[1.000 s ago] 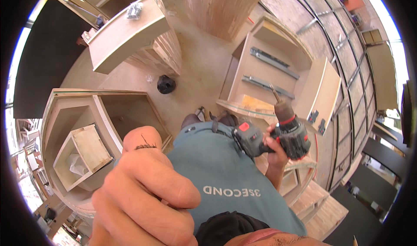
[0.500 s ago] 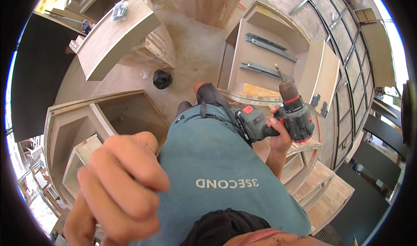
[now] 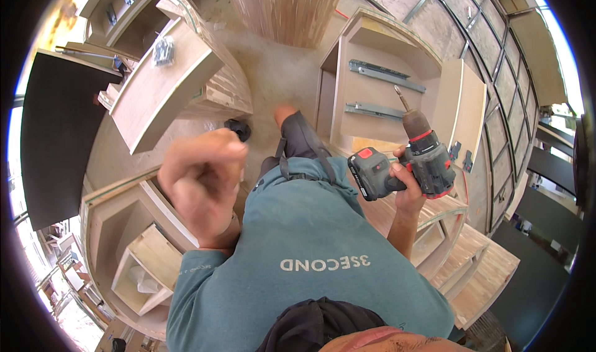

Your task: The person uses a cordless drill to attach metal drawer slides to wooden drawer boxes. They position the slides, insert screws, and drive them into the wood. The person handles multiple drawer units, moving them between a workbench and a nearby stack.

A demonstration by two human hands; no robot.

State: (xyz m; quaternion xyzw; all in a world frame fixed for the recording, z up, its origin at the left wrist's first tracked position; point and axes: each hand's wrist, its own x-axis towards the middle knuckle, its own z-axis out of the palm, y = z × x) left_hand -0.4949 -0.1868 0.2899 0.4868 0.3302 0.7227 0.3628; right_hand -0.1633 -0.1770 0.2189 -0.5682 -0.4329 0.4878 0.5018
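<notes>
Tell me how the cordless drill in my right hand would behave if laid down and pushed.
The cordless drill is probably heavy for its size, given the chunky battery on its handle. It looks stiff, with a hard-looking casing. Pushed, it might pivot rather than roll, since the battery juts out.

One view: head-worn fisheye, left of a side-by-side pair, upright and unmirrored, pitched steeply down along the wearer's teal shirt (image 3: 298, 228). Shirt is very near the lens; left hand (image 3: 202, 181) also close, off the shirt's left side. Coverage is wide: floor (image 3: 267, 72) well beyond the shirt's hem, cabinets (image 3: 124, 214) either side of the shirt, straight edges bowing toward the rim.
</notes>
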